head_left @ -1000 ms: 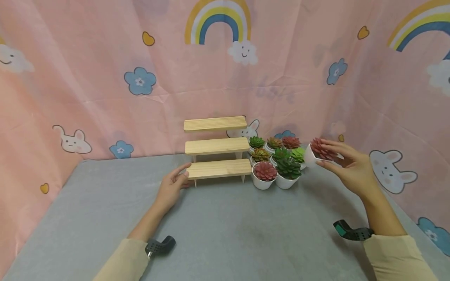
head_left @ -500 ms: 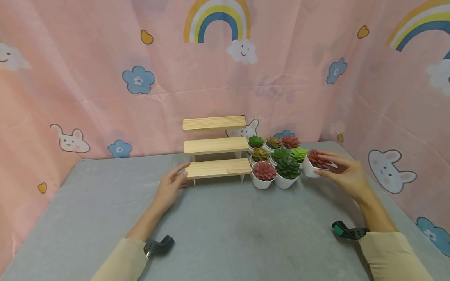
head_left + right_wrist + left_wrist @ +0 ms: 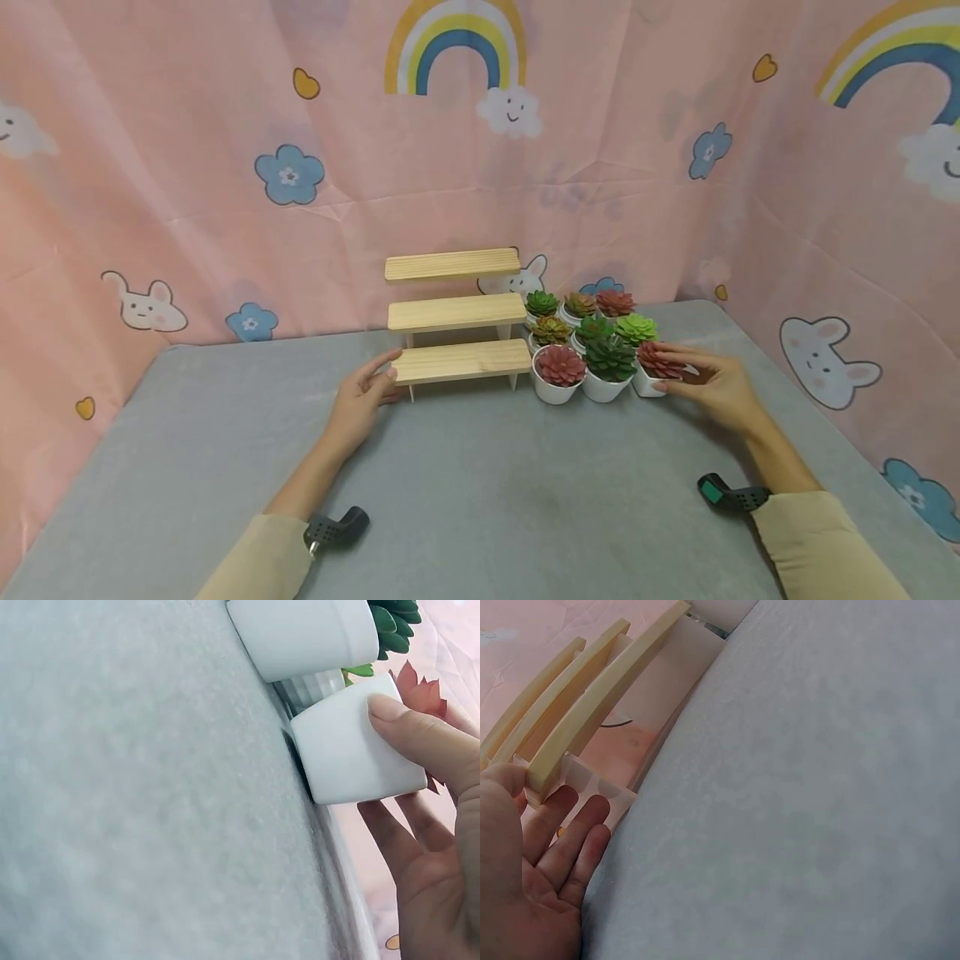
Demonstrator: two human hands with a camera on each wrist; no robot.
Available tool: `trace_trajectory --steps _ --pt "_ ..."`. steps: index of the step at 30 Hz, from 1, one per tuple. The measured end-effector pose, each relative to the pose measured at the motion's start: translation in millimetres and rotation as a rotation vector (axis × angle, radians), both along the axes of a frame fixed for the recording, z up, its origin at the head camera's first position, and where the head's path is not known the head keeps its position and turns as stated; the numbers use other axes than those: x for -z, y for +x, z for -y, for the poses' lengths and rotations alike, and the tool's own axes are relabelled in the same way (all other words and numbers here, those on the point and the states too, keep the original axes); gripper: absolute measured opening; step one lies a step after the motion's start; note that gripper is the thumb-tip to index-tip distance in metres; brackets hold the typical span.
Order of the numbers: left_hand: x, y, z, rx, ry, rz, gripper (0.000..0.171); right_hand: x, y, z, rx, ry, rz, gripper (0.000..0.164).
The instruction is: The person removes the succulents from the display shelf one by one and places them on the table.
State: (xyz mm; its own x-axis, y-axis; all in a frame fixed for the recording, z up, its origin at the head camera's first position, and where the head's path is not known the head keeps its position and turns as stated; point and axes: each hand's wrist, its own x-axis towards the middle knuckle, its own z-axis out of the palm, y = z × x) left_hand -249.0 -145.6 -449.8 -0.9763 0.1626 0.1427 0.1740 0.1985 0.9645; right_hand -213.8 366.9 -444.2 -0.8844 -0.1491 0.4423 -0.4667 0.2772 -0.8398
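Note:
A three-tier wooden stand (image 3: pixel 461 360) with clear legs stands against the backdrop. My left hand (image 3: pixel 358 402) grips the left end of its lowest board (image 3: pixel 592 712), thumb at the board's edge and fingertips by the clear leg. On the right, my right hand (image 3: pixel 716 392) holds a square white pot (image 3: pixel 352 750) with a red artificial succulent (image 3: pixel 658 361), thumb on one side and fingers on the other. The pot is at the tabletop, beside a dark green potted succulent (image 3: pixel 609 360); whether its base fully touches is hard to tell.
Several other potted succulents are packed close at the stand's right, including a red one (image 3: pixel 560 367) in front and a bright green one (image 3: pixel 635 329) behind. A pink patterned curtain (image 3: pixel 360 233) hangs behind the grey tabletop (image 3: pixel 480 500).
My right hand has brought the red succulent's pot down and to the left, from the air to the tabletop at the group's front right. My left hand has stayed at the stand.

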Motion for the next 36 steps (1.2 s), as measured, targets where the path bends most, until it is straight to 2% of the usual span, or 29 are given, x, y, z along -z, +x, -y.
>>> trace_trajectory --steps 5,11,18,21,26,29,32,36 --pt "0.0 0.9 4 -0.003 0.001 -0.005 0.041 2.6 -2.4 7 0.027 0.015 0.019 0.045" --pt "1.6 1.7 6 -0.006 -0.002 -0.006 0.042 3.3 -4.9 10 0.001 0.002 0.033 0.044" --pt "5.4 1.2 3 0.008 0.004 0.005 0.042 2.8 -0.7 5 0.005 0.013 0.066 0.042" --pt "6.3 1.5 1 0.006 0.010 0.003 0.042 1.4 1.0 4 -0.020 -0.020 0.094 0.042" --pt "7.4 2.4 0 -0.003 0.012 0.003 0.042 1.9 2.7 3 -0.098 -0.106 0.089 0.040" --pt "7.4 3.3 -2 -0.001 0.011 -0.008 0.041 2.0 5.1 2 -0.112 -0.137 0.090 0.037" --pt "7.3 5.1 -3 -0.007 0.010 -0.019 0.040 -4.8 8.7 1 -0.054 -0.045 0.070 0.031" --pt "5.3 7.1 -3 -0.001 -0.023 -0.022 0.041 -27.3 16.3 3 0.094 0.232 0.048 0.036"
